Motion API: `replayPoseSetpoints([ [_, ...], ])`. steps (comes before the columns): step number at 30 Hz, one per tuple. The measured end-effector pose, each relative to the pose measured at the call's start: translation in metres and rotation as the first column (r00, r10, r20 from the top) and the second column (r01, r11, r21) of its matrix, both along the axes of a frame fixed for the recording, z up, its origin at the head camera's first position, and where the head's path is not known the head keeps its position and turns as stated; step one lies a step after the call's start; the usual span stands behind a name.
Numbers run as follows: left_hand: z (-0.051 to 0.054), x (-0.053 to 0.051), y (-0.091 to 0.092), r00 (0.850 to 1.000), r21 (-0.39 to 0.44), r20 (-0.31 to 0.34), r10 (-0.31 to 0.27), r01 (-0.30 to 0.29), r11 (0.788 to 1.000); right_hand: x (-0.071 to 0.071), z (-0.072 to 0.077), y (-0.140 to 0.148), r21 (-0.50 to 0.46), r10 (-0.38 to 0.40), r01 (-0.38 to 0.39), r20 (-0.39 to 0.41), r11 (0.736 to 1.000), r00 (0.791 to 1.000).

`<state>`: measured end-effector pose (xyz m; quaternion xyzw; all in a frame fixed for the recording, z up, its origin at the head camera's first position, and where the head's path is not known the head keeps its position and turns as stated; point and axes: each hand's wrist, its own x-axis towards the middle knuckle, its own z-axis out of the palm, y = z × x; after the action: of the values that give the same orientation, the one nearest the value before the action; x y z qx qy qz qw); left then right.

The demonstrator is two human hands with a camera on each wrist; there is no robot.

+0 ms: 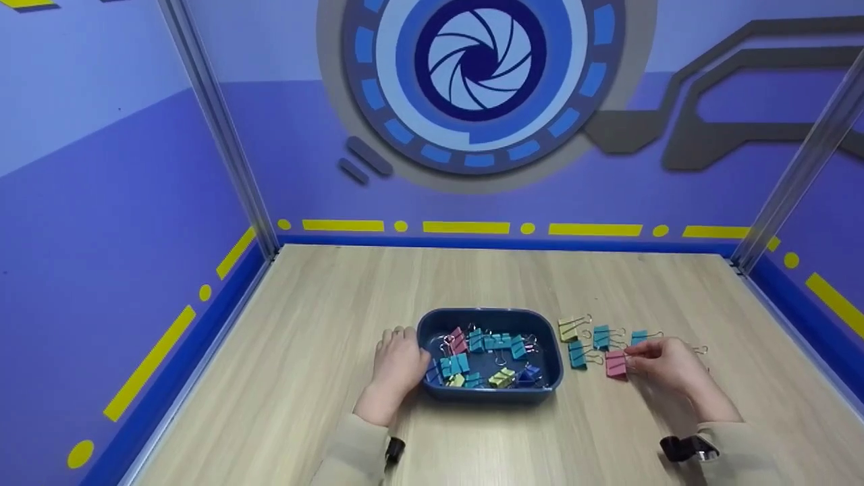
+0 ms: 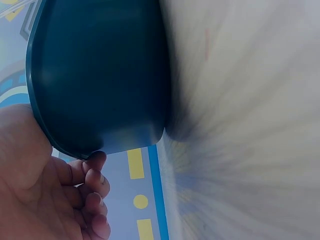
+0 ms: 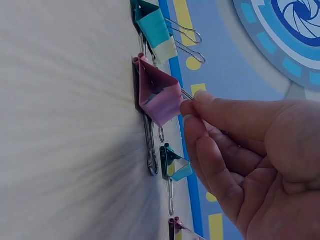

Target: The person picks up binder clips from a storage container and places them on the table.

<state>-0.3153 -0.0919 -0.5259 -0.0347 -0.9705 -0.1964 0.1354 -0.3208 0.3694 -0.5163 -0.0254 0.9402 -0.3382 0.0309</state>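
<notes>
My left hand (image 1: 397,363) holds the left side of a dark blue plastic box (image 1: 491,396), with the thumb at its rim. In the left wrist view the fingers curl beside the corner of the box (image 2: 105,75). My right hand (image 1: 669,370) pinches a wire handle of a pink binder clip (image 1: 615,364) between thumb and fingertips. The right wrist view shows this clip (image 3: 167,102) at the tabletop, its other handle lying along the wood. Inside the box lie several binder clips, among them a teal one (image 1: 454,364) and a yellow one (image 1: 501,377).
Right of the box, near the pink clip, lie a yellow clip (image 1: 569,329) and several teal clips (image 1: 601,337). Another pink clip (image 3: 175,227) shows low in the right wrist view. Printed panels (image 1: 283,155) enclose the wooden table (image 1: 270,378) at the back and sides.
</notes>
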Motion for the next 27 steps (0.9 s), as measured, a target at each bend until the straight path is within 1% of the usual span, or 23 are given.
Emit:
replayPoseSetpoints([
  [2, 0.0, 0.0, 0.0, 1.0, -0.003, 0.003, 0.001, -0.001, 1.0, 0.0, 0.001, -0.001, 0.005, -0.005, 0.005, -0.004, 1.0, 1.0],
  [8, 0.001, 0.001, 0.0, 1.0, -0.003, -0.022, -0.007, 0.007, 1.0, 0.0, 0.001, -0.004, 0.022, -0.003, 0.004, -0.019, 1.0, 1.0],
  [13, 0.001, 0.001, 0.0, 1.0, -0.004, -0.023, -0.007, 0.007, 1.0, 0.001, 0.002, -0.007, 0.026, 0.006, -0.005, -0.029, 1.0, 1.0],
  [15, 0.0, 0.001, 0.0, 1.0, -0.004, -0.021, -0.003, 0.003, 1.0, 0.002, 0.005, -0.008, 0.035, 0.004, -0.003, -0.034, 0.999, 0.999],
  [21, 0.0, 0.001, -0.001, 1.0, -0.005, -0.028, 0.001, -0.001, 1.0, 0.005, 0.018, -0.012, 0.087, 0.003, 0.005, -0.097, 0.996, 0.995],
  [27, 0.001, 0.001, -0.001, 1.0, -0.006, -0.002, 0.003, -0.003, 1.0, 0.006, 0.029, -0.019, 0.126, 0.021, 0.001, -0.174, 0.992, 0.985],
])
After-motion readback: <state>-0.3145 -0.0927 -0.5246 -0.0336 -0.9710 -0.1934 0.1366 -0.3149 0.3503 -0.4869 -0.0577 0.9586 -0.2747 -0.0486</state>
